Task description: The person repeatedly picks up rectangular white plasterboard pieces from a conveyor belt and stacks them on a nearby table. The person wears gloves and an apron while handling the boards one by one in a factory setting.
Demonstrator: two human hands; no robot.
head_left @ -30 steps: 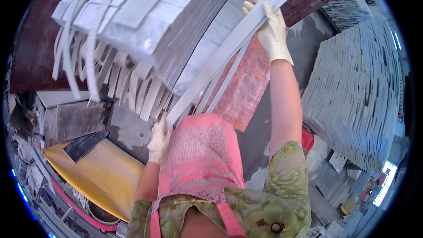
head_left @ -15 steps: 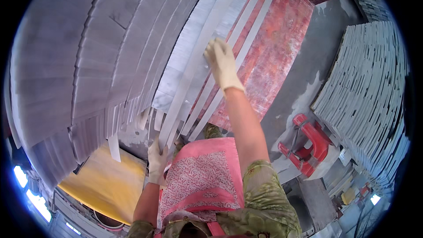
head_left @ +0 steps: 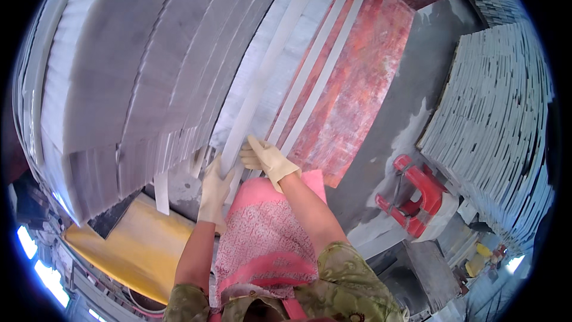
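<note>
A long pale stone-like strip (head_left: 256, 89) lies lengthwise over a whitish slab surface (head_left: 244, 71) and runs away from me. My left hand (head_left: 214, 194), in a cream glove, is closed round its near end, thumb on the right side. Just right of it, my gloved right hand (head_left: 267, 160) is beside the strip's edge, fingers reaching left and thumb apart. Two thinner pale strips (head_left: 310, 53) (head_left: 333, 53) lie parallel on the red, worn board (head_left: 363, 77); my right hand is over their near ends.
Grey slabs (head_left: 143, 53) stand in overlapping rows on the left. A yellow sheet (head_left: 137, 244) lies at lower left. To the right are a red clamp-like tool (head_left: 423, 200) and a tall stack of thin pale pieces (head_left: 488, 113). Grey floor (head_left: 411, 77) runs between board and stack.
My right hand has come back toward me along the strip, from its middle to near my left hand. My left hand has moved slightly up, still at the strip's near end.
</note>
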